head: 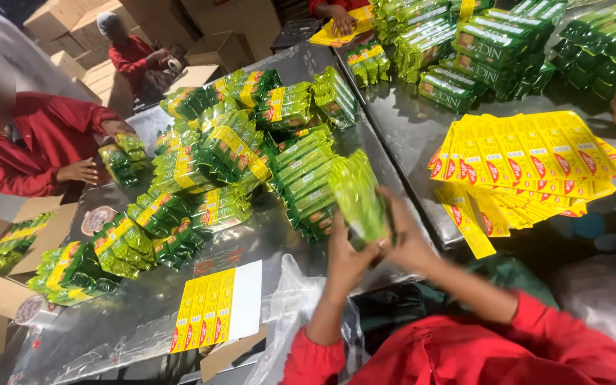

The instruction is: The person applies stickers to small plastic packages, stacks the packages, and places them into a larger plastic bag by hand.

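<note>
From the head view, a crinkly, glossy green packet stack (358, 196) is held upright above the near edge of the shiny metal counter (137, 321). The left hand (347, 249) is closed around its lower side, and the right hand (402, 228) wraps its right edge, fingers curled. Heaps of green and yellow foil packets (229, 153) cover the counter. Flat yellow card sleeves (529, 153) fan out to the right, and a printed yellow sheet (215, 306) lies near. An open cardboard box (8, 246) at left holds more packets.
</note>
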